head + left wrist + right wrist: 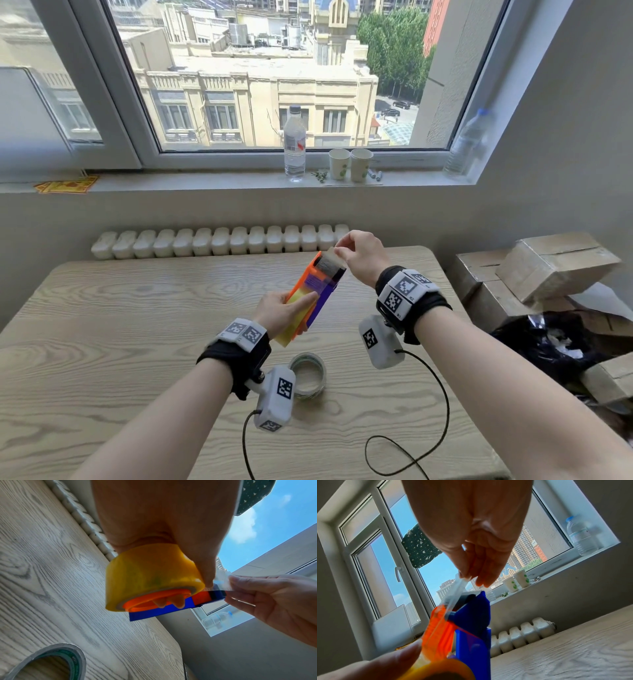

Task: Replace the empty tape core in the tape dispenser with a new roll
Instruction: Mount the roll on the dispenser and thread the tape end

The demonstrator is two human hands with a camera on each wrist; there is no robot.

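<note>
While the left hand [281, 310] grips the tape dispenser [317, 291] with its new roll [150, 574], the right hand [363, 260] pinches the tape end [221, 580]. The dispenser's long side points away toward the table's far edge, and the right hand is nearer the cutter, which looks blurry.

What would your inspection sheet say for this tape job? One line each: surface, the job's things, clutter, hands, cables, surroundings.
Surface: pale wooden table, bare grain around the work.
Job's things: orange and blue tape dispenser held above the table with a yellow tape roll on its hub; clear tape end drawn past the front. Empty core lies on the table near the left wrist.
Clutter: cardboard boxes and a black bag beside the table.
Hands: left hand grips the dispenser and roll; right hand pinches the tape end.
Cables: black cable loops across the table.
Surroundings: windowsill with two bottles and two paper cups; radiator below.
</note>
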